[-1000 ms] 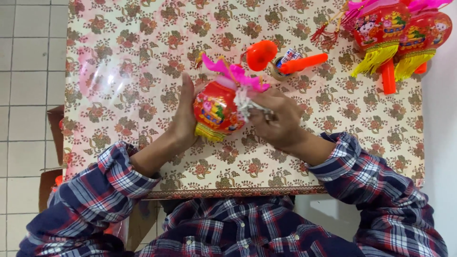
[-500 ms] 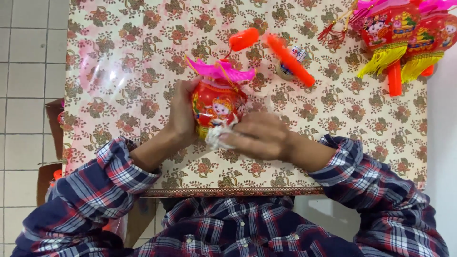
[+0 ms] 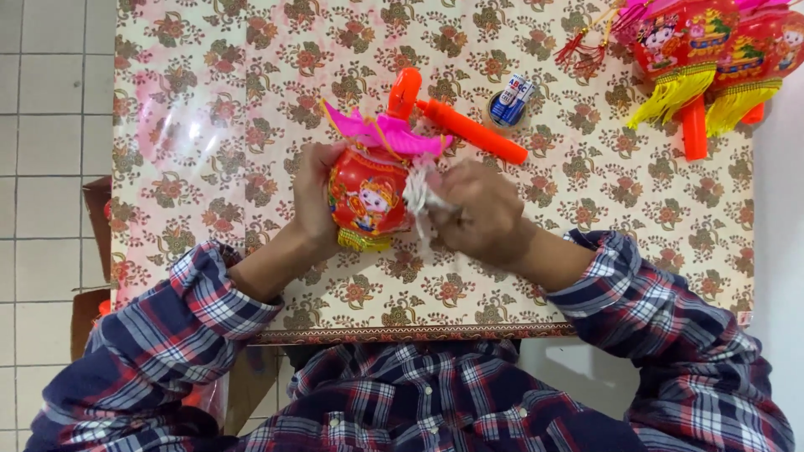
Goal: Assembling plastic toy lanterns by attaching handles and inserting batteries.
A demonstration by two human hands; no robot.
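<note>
Centrally, both hands clamped on red lantern (image 3: pixel 368 197); table edge (image 3: pixel 402 332) near wrists.

Three red lanterns are counted: one (image 3: pixel 368 199) near the middle, two (image 3: pixel 712 50) at far right. One orange handle (image 3: pixel 469 130) and one small battery (image 3: pixel 509 100) are seen.

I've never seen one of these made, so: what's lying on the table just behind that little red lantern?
Behind the red lantern lies an orange plastic handle, and beside it a small battery on a tape roll. The lantern's pink top hides the near end of the handle. The left hand and right hand grip the lantern.
</note>
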